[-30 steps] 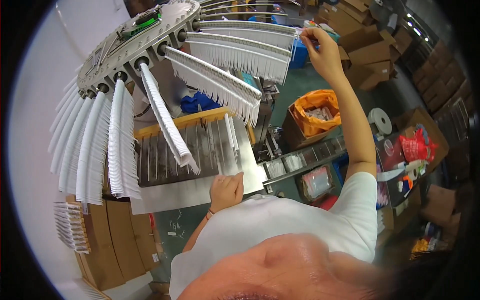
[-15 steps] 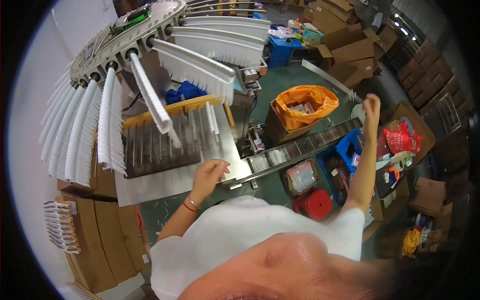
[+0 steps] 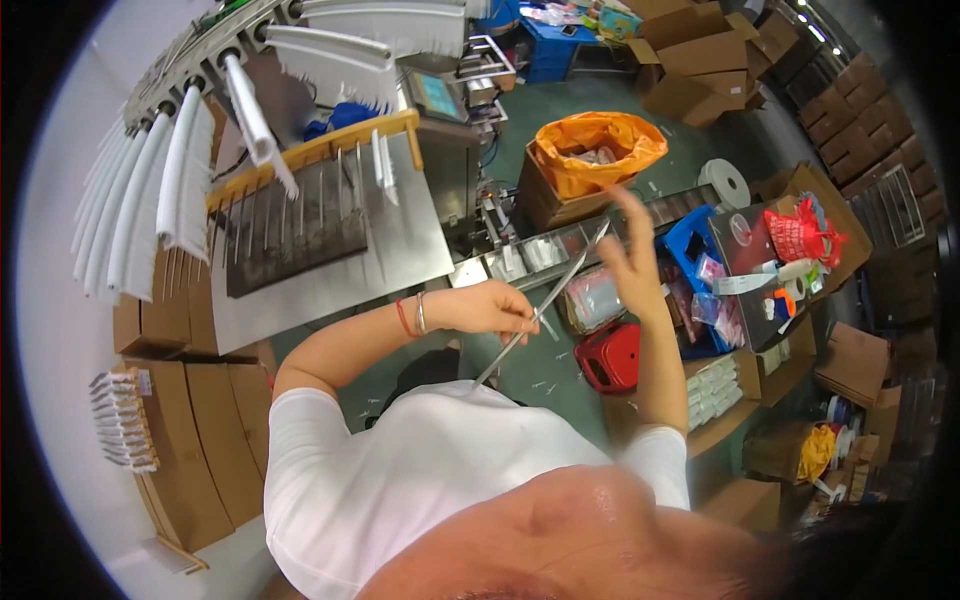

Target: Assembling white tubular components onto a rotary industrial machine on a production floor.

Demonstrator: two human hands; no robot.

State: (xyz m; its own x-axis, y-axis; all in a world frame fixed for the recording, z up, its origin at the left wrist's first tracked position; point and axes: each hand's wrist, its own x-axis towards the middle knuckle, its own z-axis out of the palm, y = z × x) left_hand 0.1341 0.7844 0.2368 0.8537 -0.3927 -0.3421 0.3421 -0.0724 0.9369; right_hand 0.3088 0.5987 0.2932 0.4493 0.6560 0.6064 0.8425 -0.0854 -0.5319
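Left hand (image 3: 497, 308): grip pinching a thin rod (image 3: 572, 268), apparently unfilled. Right hand (image 3: 638, 258): spread, nearby. White rows (image 3: 187, 170) already hang from the wheel (image 3: 202, 50).

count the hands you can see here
2: the left hand, pinching a thin metal rod near the middle, and the right hand, fingers spread, beside the rod's upper end. Neither is fully hidden.
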